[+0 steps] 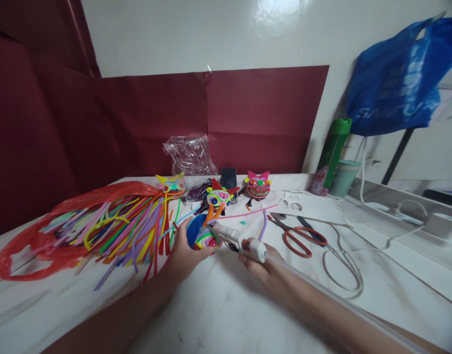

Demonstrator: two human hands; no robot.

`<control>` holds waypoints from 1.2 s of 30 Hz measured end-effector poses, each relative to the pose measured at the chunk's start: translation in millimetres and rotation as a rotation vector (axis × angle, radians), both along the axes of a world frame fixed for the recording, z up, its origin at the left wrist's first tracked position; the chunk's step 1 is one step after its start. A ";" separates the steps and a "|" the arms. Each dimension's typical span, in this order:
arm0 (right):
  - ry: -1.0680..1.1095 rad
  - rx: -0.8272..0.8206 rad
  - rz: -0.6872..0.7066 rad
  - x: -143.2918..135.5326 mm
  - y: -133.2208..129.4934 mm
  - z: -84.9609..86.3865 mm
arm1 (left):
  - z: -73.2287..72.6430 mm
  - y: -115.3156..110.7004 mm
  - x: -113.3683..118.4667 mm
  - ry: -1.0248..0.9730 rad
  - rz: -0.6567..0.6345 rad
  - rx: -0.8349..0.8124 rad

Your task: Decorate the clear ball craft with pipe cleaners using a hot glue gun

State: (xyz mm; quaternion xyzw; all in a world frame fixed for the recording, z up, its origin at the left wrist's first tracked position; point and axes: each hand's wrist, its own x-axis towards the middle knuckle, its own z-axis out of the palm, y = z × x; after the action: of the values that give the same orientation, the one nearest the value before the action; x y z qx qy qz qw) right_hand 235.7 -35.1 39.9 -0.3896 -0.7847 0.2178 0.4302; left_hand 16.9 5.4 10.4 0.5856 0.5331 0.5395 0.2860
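My left hand (187,253) is closed around a blue craft head (196,231) with a colourful eye and an orange piece on top. In my right hand (260,263) is a white glue gun (240,242), its nozzle at the orange piece on the craft head. Just behind them stands a finished-looking head with red ears (219,199). A pink-eared head (258,185) sits farther right, and a yellow-eared head (172,187) to the left.
Many coloured pipe cleaners (115,228) lie on a red plastic bag (12,260) at the left. Red-handled scissors (297,238), a looped cable (358,275) and a power strip (410,216) are at the right. A phone (229,178) and clear plastic wrap (189,156) are behind.
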 end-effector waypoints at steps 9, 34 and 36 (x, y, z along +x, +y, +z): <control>0.067 -0.020 0.037 3.2 8.2 -9.0 | -4.6 3.9 -1.5 0.003 0.037 0.019; 0.021 -0.046 0.074 -6.6 -8.1 -4.5 | -8.1 5.3 3.3 -0.036 0.072 0.134; 0.018 -0.036 0.067 -6.9 -7.9 -6.6 | -6.5 4.0 4.8 -0.003 0.100 0.148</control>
State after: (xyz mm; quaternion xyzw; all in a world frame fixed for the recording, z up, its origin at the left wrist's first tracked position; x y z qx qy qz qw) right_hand 228.8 -43.0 33.3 -0.3687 -0.7894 0.2499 0.4226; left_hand 21.7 9.5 3.9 0.5769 0.5198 0.5921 0.2154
